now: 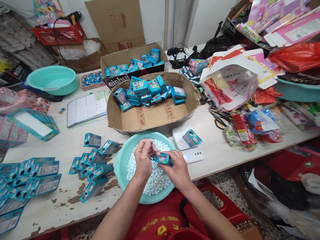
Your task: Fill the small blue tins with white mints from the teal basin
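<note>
Over a turquoise basin [122, 178] of small white candies [153, 185], my right hand [179, 169] grips a small blue candy box [163, 158] by its right end. My left hand [143, 157] is at the box's left end with its fingers pinched together; whatever they hold is hidden. Just right of the basin, another blue candy box [192, 138] lies on a white scale [178, 137]. Several blue boxes [93, 163] with dark round openings stand left of the basin.
Behind the basin sits an open carton [155, 118] with several blue boxes; a second carton [107, 61] of them is farther back. Scissors [220, 121], wrappers and plastic bags crowd the right. More blue boxes [45, 170], label sheets [86, 110] and an empty-looking basin [52, 80] occupy the left.
</note>
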Available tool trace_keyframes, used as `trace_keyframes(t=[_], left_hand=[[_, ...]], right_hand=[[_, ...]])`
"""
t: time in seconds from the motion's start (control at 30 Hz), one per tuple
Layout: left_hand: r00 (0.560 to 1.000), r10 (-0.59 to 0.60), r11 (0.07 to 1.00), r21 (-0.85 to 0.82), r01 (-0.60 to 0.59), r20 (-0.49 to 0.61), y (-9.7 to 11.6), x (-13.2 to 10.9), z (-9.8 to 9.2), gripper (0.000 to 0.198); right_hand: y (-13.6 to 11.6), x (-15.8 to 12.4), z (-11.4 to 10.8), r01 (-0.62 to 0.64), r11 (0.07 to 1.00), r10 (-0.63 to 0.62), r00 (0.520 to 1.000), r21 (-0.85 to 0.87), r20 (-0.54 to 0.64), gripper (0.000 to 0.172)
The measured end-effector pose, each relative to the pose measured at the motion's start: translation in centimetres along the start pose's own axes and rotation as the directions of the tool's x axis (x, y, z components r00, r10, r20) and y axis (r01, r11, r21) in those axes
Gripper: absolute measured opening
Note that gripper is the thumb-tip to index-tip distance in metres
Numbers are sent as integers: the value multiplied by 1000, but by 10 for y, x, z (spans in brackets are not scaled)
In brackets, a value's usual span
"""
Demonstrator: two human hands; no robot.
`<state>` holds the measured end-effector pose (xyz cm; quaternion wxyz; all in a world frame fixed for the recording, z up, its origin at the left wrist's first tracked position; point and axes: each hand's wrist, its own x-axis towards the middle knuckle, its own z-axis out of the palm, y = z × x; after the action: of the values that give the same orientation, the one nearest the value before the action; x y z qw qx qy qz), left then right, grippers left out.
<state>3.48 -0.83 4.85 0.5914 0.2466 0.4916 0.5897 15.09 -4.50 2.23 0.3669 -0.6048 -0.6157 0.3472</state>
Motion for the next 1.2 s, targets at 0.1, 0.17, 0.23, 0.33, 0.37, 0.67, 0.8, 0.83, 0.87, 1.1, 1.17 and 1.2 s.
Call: trace_keyframes(t=[0.1, 0.17, 0.23, 0.33, 0.37, 0.67, 0.8, 0.83, 0.87, 1.1, 1.17, 1.2], left_hand=[[996, 83, 995, -48, -82, 15, 2, 4, -9, 21], [989, 142, 990, -19, -142, -36, -3, 16, -23, 22], [983, 176, 969, 186, -164, -49, -19, 34, -42, 25], [971, 185, 675, 700, -235, 149, -57, 60, -66, 22], [954, 178, 515, 803, -299, 241, -71, 66, -70, 20], [926, -80, 61, 929, -364, 369, -97, 51, -84, 24], [990, 67, 477, 868, -138, 120, -92, 41, -99, 18], [994, 82, 543, 833, -104, 70, -91, 39, -100, 21], [996, 87, 591, 803, -74, 28, -88, 37, -100, 24], [977, -195, 976, 84, 202, -89, -24, 7, -62, 26], [987, -157, 987, -31, 156, -30, -7, 0, -51, 24], [992, -124, 991, -61, 122, -20, -2, -3, -46, 23]], right_hand=[[3, -4, -5, 8, 996, -9, 1000, 91, 9, 33], [7, -10, -11, 6, 982, -9, 1000, 188, 19, 33], [13, -18, -17, -21, 967, 16, 1000, 253, 22, 35], [20, -28, -23, -68, 965, 65, 998, 255, 23, 35], [21, -30, -25, -82, 965, 79, 997, 250, 20, 35], [24, -27, -27, -147, 967, 164, 984, 209, -64, 31], [22, -24, -26, -133, 979, 143, 988, 152, -55, 30], [22, -24, -25, -124, 984, 133, 989, 129, -59, 29], [21, -24, -24, -113, 988, 119, 991, 103, -61, 29], [12, -22, -7, 59, 994, -61, 998, -90, -11, 32], [6, -20, -2, 118, 984, -115, 993, -137, 30, 34], [3, -19, 1, 140, 978, -132, 990, -157, 56, 34]])
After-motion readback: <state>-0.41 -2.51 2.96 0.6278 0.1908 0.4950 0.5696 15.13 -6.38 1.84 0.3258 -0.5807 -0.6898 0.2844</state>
